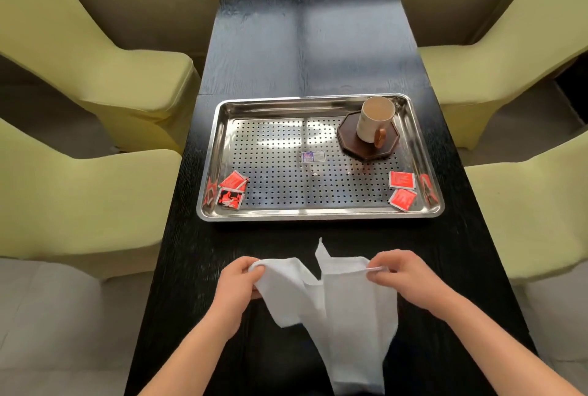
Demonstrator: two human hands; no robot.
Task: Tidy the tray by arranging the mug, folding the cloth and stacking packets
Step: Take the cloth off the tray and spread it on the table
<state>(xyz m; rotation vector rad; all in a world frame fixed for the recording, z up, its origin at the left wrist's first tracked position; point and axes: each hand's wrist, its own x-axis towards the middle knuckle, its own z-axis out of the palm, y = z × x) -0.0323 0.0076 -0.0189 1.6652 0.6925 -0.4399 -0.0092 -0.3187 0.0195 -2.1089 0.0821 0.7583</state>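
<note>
One mug (375,120), one tray (318,213), one cloth (350,316); two right packets (401,179), at least two left packets (234,180). Your left hand (237,281) and right hand (404,274) each pinch the cloth's top edge, held up.

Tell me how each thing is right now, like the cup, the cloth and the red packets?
cloth: unfolded, held up in front of the tray.
left hand: grips the cloth's left corner.
right hand: pinches its right top edge.
mug: upright on the coaster, in the tray's far right corner.
packets: in two groups at the tray's near corners, not one stack.
</note>
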